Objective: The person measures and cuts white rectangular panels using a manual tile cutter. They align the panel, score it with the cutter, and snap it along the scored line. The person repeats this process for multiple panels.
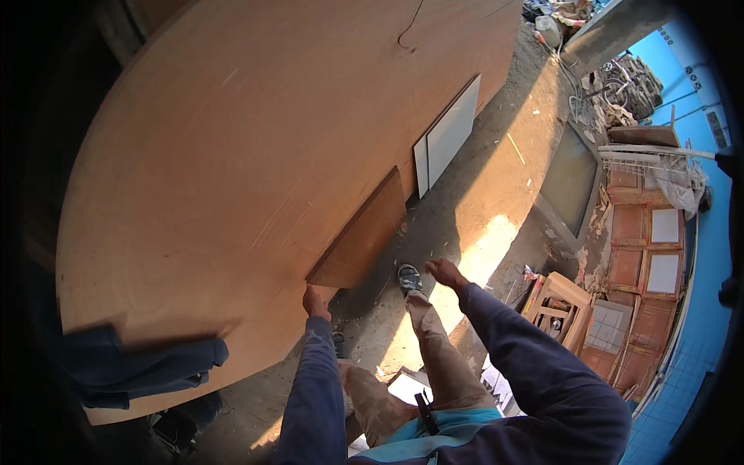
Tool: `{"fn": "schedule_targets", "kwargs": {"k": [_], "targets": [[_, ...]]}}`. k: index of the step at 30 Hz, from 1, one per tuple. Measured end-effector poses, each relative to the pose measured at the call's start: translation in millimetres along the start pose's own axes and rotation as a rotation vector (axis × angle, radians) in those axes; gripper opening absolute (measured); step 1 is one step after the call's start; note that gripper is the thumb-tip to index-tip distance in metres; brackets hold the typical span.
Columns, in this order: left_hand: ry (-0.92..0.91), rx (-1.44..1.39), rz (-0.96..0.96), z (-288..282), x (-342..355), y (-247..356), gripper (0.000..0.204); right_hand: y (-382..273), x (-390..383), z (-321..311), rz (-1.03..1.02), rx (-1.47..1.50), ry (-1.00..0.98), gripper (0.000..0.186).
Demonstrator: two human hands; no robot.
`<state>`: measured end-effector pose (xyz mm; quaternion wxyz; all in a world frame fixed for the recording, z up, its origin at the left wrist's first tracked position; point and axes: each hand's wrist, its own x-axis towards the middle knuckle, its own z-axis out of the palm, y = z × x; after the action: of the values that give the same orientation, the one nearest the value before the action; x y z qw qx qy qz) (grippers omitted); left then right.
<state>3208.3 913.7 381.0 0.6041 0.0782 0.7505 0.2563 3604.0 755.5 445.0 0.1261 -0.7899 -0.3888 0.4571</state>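
Dark sleeves (535, 353) lead toward a brown panel (364, 239), left hand (316, 303) at its corner, grip unclear, right hand (447, 273) apart, fingers curled.

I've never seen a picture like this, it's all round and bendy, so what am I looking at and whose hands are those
There's no machine here: both hands belong to the person wearing the camera. It sits on their head, looking down, and its wide fisheye lens bends straight edges. The left hand is at the near end of a brown board, by the edge of a large wooden surface; whether it grips the board is hard to tell. The right hand is out over the floor, with nothing visible in it. Dark folded cloth lies on the surface, and white panels stand along its edge.
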Motion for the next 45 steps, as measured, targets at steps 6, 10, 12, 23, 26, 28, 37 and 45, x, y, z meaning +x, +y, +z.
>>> {"fn": "schedule_targets", "kwargs": {"k": [6, 10, 12, 23, 26, 28, 37, 45], "targets": [[0.188, -0.164, 0.046, 61, 11, -8, 0.066, -104, 244, -77, -0.057, 0.123, 0.383, 0.039], [0.356, -0.226, 0.057, 85, 1, -2, 0.066, -120, 281, -68, -0.143, 0.164, 0.394, 0.042], [0.363, -0.218, 0.033, 90, -7, 1, 0.066, -119, 279, -58, -0.025, 0.112, 0.431, 0.041], [0.373, -0.231, -0.102, 75, -44, -36, 0.063, -74, 244, -96, -0.05, -0.079, 0.352, 0.044], [0.341, -0.419, -0.284, 41, -55, -94, 0.063, -18, 238, -111, 0.11, -0.129, 0.22, 0.05], [0.335, -0.861, -0.536, 14, -48, -129, 0.069, 18, 243, -124, 0.325, -0.038, 0.022, 0.052], [-0.141, 0.458, -0.341, 16, 2, -213, 0.071, 76, 241, -97, 0.296, -0.468, -0.363, 0.062], [-0.141, 0.356, -0.348, -42, -66, -247, 0.064, 50, 152, -101, 0.317, -0.56, -0.459, 0.057]]}}
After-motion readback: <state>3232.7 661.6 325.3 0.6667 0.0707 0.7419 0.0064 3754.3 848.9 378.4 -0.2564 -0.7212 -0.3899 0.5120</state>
